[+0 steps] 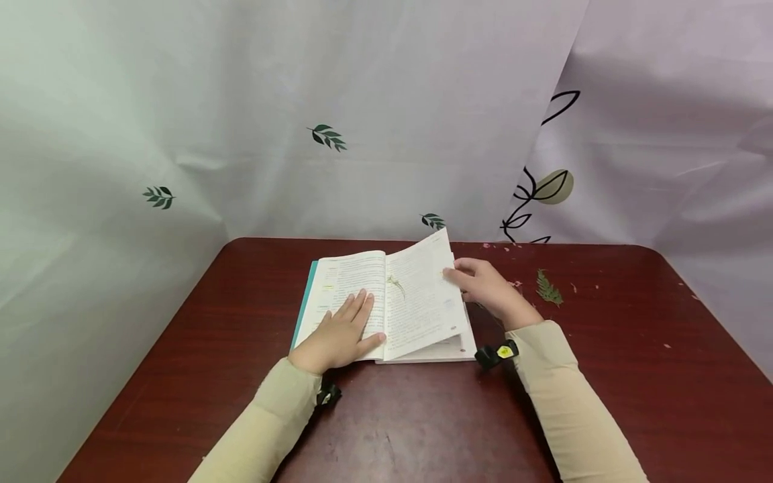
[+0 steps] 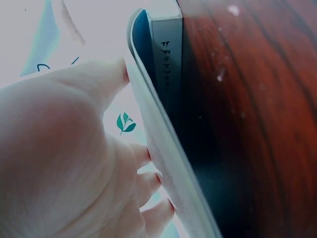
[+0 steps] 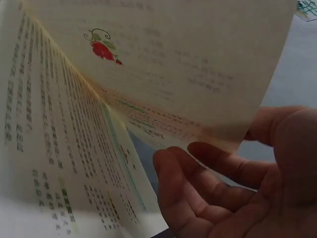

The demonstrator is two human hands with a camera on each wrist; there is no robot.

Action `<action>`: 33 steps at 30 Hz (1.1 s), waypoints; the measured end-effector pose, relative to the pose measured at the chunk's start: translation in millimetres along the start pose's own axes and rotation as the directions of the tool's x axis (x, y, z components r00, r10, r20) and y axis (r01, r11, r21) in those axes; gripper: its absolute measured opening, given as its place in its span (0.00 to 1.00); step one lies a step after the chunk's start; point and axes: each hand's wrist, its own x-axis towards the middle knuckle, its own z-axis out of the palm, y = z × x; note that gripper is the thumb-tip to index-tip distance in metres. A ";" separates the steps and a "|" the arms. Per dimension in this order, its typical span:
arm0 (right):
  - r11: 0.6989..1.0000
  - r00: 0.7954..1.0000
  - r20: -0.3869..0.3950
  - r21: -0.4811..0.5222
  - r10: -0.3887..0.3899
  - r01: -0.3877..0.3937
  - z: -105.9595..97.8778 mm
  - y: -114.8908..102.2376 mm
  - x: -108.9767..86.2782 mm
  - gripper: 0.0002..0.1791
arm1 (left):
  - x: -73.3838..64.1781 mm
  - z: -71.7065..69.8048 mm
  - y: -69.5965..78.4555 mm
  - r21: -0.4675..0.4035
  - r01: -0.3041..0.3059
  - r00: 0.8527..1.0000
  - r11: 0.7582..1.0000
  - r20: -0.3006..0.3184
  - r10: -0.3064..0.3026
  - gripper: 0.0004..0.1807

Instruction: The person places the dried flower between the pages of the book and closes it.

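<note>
Lying on the table (image 1: 423,422), close to the far edge and slightly left of its middle: open book (image 1: 362,272). Resting on the left-hand page, toward the gutter: left hand (image 1: 338,339), with fingers straight and slightly apart. Slanting up from the book's right side: raised leaf (image 1: 419,308). Pinching its outer edge between thumb and fingers: right hand (image 1: 492,288). Scattered near the far edge: pink flecks (image 1: 486,246). Between book and far right corner: green fern sprig (image 1: 548,288).
</note>
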 end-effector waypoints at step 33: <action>0.965 0.955 0.146 0.091 -0.258 0.247 103.6 9.6 0.6 0.30 | -6.8 -18.9 -28.1 -0.038 -0.050 0.998 0.998 -0.042 0.048 0.37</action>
